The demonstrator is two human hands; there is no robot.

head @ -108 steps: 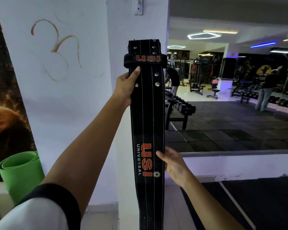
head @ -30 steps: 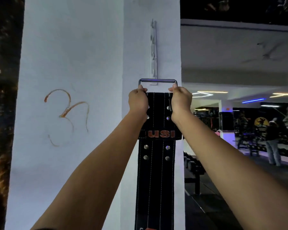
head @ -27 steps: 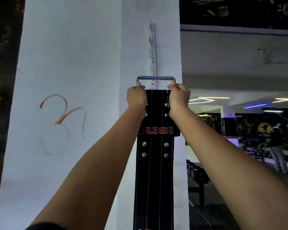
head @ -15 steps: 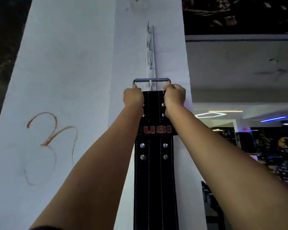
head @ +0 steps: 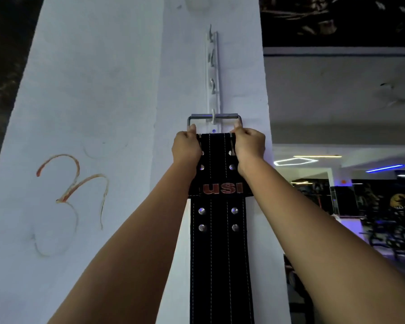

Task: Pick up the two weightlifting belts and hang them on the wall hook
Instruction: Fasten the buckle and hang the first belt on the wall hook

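Note:
A black leather weightlifting belt with red USI lettering and steel rivets hangs straight down in front of a white pillar. Its metal buckle bar lies across the lowest hook of a white vertical hook rail fixed to the pillar. My left hand grips the belt's top left edge, thumb up against the buckle. My right hand grips the top right edge the same way. Only one belt is in view.
The white pillar carries a red-orange painted scribble at the left. Right of the pillar a mirror reflects a dim gym with ceiling lights and equipment. Higher hooks on the rail are bare.
Both hands have raised the belt up the pillar. The buckle bar, below the rail a second ago, now sits across the lowest hook. The view has tilted upward.

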